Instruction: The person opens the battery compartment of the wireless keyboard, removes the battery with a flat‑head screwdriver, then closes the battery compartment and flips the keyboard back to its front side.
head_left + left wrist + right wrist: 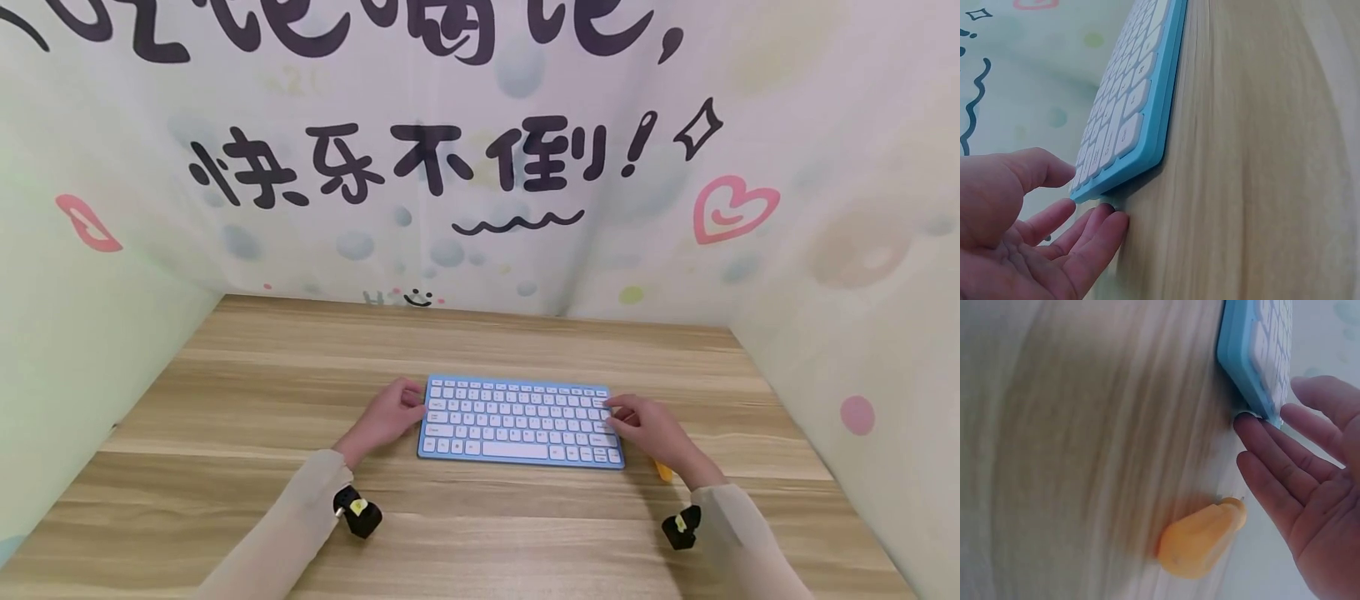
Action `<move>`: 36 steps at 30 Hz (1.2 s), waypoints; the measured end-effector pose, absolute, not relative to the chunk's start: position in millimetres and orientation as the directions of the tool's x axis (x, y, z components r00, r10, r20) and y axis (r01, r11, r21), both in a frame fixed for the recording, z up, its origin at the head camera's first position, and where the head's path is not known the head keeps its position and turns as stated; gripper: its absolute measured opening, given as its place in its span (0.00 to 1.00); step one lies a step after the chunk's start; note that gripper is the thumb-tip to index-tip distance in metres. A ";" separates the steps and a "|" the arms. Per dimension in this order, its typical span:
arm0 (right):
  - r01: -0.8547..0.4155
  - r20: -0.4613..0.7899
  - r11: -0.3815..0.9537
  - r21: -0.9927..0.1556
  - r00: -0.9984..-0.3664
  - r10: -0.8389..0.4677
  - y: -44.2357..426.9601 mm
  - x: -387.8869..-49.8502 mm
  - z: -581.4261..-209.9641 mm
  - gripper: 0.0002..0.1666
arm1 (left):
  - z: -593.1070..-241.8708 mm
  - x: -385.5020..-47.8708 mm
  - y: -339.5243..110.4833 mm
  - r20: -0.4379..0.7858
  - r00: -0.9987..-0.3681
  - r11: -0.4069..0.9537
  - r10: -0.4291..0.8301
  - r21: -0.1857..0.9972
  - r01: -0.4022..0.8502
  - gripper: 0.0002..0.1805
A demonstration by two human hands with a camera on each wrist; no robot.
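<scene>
The keyboard (517, 421) lies on the wooden table (487, 533) in the lower middle of the frame, its long sides sloping slightly down to the right. Tabletop runs from its near edge to the bottom of the frame; a narrower strip separates its far edge from the printed backdrop (517, 267). The left hand (386, 417) touches the left short edge, the right hand (652, 429) the right one, both with fingers loosely spread. An orange object (1197, 540) sits near the right hand. White keys fill the keyboard's light-blue, round-cornered frame
</scene>
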State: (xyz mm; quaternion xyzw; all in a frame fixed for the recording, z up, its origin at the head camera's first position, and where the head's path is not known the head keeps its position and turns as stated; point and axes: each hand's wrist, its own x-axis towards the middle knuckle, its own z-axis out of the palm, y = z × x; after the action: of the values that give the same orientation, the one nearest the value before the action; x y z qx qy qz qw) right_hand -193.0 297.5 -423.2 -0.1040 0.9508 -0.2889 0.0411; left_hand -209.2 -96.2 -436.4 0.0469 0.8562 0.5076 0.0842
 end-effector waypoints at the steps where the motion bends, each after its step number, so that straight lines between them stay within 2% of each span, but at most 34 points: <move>1: -0.169 -0.021 0.811 -0.561 -0.976 -0.217 297.5 -192.9 -423.7 0.18 | -436.1 -209.4 -94.9 -0.097 -0.981 0.478 0.170 0.878 -0.004 0.18; 36: -0.030 -0.061 0.763 -0.646 -0.994 -0.090 286.6 -191.0 -425.8 0.24 | -436.3 -209.2 -80.9 -0.151 -0.981 0.481 0.119 0.873 -0.076 0.21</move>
State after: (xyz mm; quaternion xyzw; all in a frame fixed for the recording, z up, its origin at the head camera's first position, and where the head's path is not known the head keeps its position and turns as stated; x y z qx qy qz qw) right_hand -191.0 286.6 -425.8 -0.0319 0.9378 -0.3430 0.0440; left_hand -209.2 -80.9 -436.3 0.0124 0.8552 0.5092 0.0956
